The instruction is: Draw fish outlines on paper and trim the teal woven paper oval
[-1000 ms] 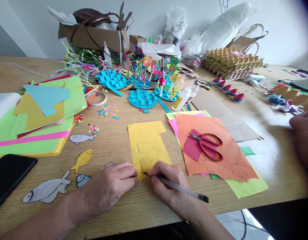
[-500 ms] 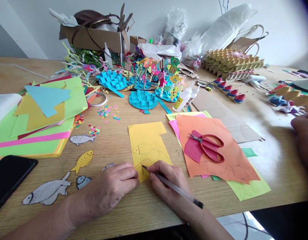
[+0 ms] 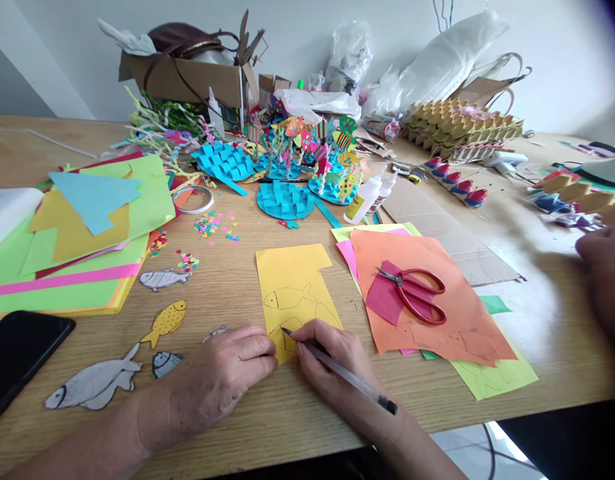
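Note:
A yellow sheet of paper (image 3: 292, 267) lies in front of me with fish outlines drawn on it. My right hand (image 3: 332, 360) pinches a pen (image 3: 350, 377), its tip touching the lower part of the sheet inside a fish outline. The fingers of my left hand (image 3: 227, 373) are curled together and hold down the sheet's lower left edge. Partly under that hand is a small paper fish (image 3: 217, 333). Left of it lie a grey fish cutout (image 3: 168, 363), a yellow dotted fish (image 3: 168, 322) and a large white fish cutout (image 3: 94, 383).
Red-handled scissors (image 3: 412, 293) rest on orange paper (image 3: 437, 257) to the right. Coloured sheets (image 3: 87, 267) and a black phone (image 3: 22, 360) are at left. Glue bottles (image 3: 364, 199) and blue woven discs (image 3: 284, 200) stand farther back. Another person's hand (image 3: 604, 260) shows at the right edge.
The pen's back end has swung slightly left and the tip has shifted a little up and left. My left hand stays where it was.

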{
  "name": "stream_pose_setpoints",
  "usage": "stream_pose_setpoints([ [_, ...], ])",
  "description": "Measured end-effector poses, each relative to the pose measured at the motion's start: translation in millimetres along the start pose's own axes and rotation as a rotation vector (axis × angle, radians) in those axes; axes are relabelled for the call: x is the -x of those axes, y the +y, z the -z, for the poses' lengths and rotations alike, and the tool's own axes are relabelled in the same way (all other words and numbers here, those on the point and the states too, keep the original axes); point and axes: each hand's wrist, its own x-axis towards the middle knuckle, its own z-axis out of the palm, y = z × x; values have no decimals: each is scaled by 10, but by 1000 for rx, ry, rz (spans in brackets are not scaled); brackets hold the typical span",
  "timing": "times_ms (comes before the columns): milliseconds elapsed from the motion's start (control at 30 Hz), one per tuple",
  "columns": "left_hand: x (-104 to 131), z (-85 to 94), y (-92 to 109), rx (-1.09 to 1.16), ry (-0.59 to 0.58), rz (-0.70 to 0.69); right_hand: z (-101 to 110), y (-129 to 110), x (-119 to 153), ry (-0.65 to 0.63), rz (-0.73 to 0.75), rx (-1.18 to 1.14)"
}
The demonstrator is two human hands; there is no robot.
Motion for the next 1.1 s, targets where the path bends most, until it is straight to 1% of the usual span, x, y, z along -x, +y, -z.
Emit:
stream_pose_setpoints([
  [167, 5, -3, -4, -9, 13, -3, 22, -10, 14, 16, 17, -7],
  [633, -3, -11, -2, 7, -2, 7, 77, -45, 46, -50, -1, -58],
  [933, 18, -15, -9, -34, 25, -6, 80, -39, 52, -62, -11, -67],
  [1100, 22, -3, -2, -78, 54, -34, 70, -35, 42, -37, -1, -61],
])
